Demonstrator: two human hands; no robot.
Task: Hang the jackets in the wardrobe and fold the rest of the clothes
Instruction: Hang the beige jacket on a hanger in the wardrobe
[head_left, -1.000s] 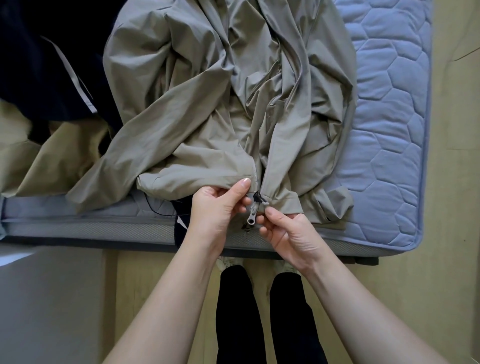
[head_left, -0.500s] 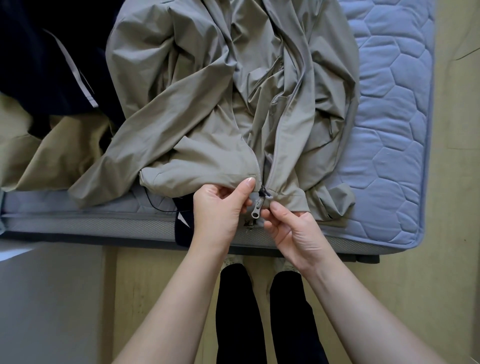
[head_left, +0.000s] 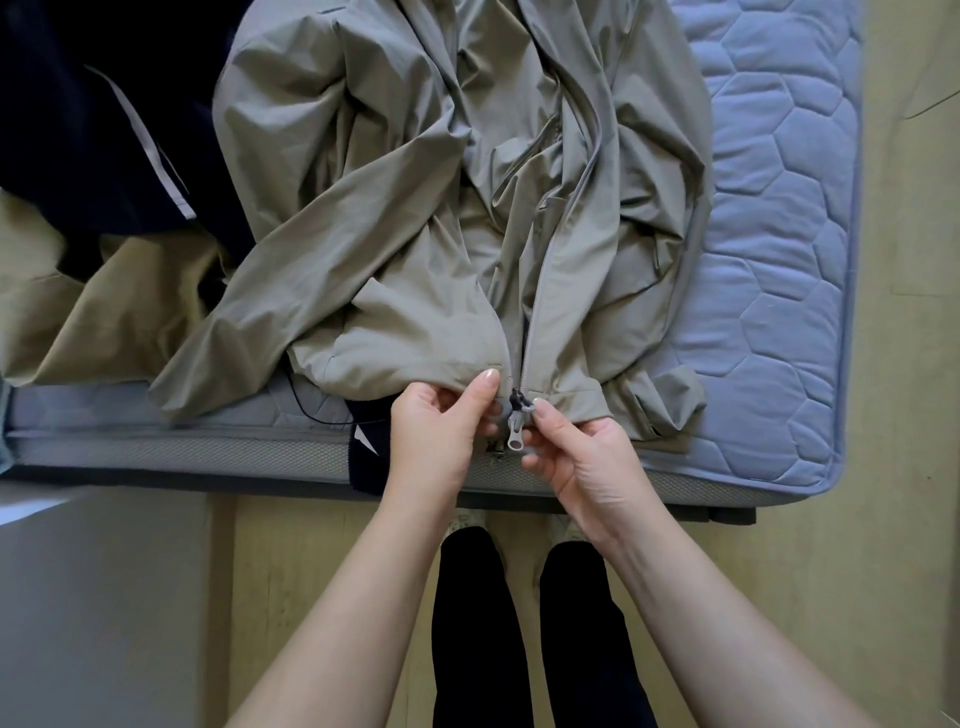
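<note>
The khaki jacket (head_left: 415, 234) lies crumpled on the bed (head_left: 779, 260), hem at its near edge. In the last 1 second the zip slider (head_left: 519, 410) has not climbed. The left hand (head_left: 436, 436) and right hand (head_left: 582, 457) stay there, fingers pinching the hem either side of it, so the zip is probably still being seated and hanging must wait.

Both bare forearms reach forward from the bottom of the view and converge over the near edge of the mattress (head_left: 208, 452). The left hand (head_left: 441, 431) is curled, thumb and forefinger pinching the jacket (head_left: 395, 291) hem just left of the zip slider (head_left: 519, 408). The right hand (head_left: 587, 462) faces it, knuckles up, fingers curled and pinching the hem on the slider's other side. The fingertips of the two hands nearly meet. Below, the legs (head_left: 478, 623) stand side by side between the forearms.
</note>
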